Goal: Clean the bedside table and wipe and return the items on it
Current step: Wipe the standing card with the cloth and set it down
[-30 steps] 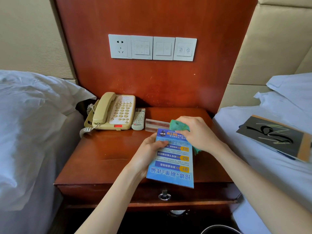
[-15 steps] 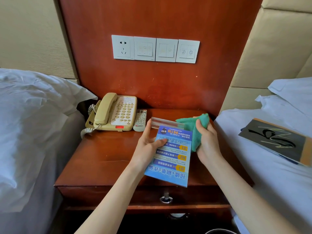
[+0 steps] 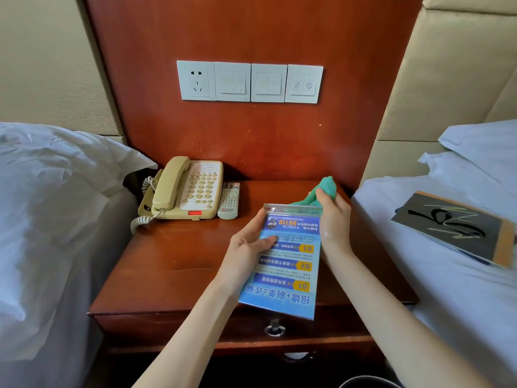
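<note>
A blue printed sign in a clear acrylic stand [image 3: 288, 264] is held upside down above the wooden bedside table [image 3: 173, 264]. My left hand [image 3: 247, 247] grips its left edge, thumb on the front. My right hand [image 3: 334, 219] holds a green cloth [image 3: 326, 189] bunched at the sign's top right corner, partly behind the sign. A beige telephone [image 3: 184, 191] and a white remote control [image 3: 229, 201] rest at the table's back left.
White-sheeted beds flank the table, left [image 3: 42, 219] and right [image 3: 461, 289]. A dark card with an orange edge [image 3: 453, 228] lies on the right bed. Wall switches and a socket [image 3: 249, 82] sit on the wood panel. A drawer knob [image 3: 274, 329] faces front.
The right hand with the cloth moved from the sign's front face to its top right edge and behind it. The sign tilted more upright in the left hand.
</note>
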A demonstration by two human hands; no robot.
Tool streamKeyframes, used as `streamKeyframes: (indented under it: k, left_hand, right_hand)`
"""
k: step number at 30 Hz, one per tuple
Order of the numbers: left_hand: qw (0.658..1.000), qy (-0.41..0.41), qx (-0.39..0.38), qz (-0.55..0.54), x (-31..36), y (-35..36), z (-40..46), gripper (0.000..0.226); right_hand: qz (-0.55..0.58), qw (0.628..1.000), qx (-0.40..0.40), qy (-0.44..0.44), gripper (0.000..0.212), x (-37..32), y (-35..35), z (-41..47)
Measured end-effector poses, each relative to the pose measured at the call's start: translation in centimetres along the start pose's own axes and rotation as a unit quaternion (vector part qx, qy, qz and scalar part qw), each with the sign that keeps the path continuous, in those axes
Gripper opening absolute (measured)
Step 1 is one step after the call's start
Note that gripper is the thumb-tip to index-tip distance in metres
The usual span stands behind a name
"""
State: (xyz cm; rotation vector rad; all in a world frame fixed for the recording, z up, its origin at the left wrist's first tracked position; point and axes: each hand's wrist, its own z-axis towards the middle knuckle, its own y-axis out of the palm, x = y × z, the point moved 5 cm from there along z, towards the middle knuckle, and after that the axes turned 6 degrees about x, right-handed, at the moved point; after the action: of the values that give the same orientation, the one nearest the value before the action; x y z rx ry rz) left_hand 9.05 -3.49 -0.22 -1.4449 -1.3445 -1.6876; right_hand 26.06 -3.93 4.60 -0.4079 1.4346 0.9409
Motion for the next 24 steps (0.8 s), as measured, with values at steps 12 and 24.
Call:
streamKeyframes:
  k: [12, 24]
  left_hand:
    - [0.983, 0.119, 0.013, 0.141, 0.8, 0.0, 0.2, 0.054]
    - [0.931, 0.219, -0.004, 0.29, 2.0, 1.5, -0.4, 0.06]
  right_hand:
    - [-0.313, 0.896, -0.306, -0.079, 0.028, -1.7, 0.2, -0.5]
    - [-0.344, 0.843, -0.388, -0.144, 0.026, -3.8, 3.6, -0.7]
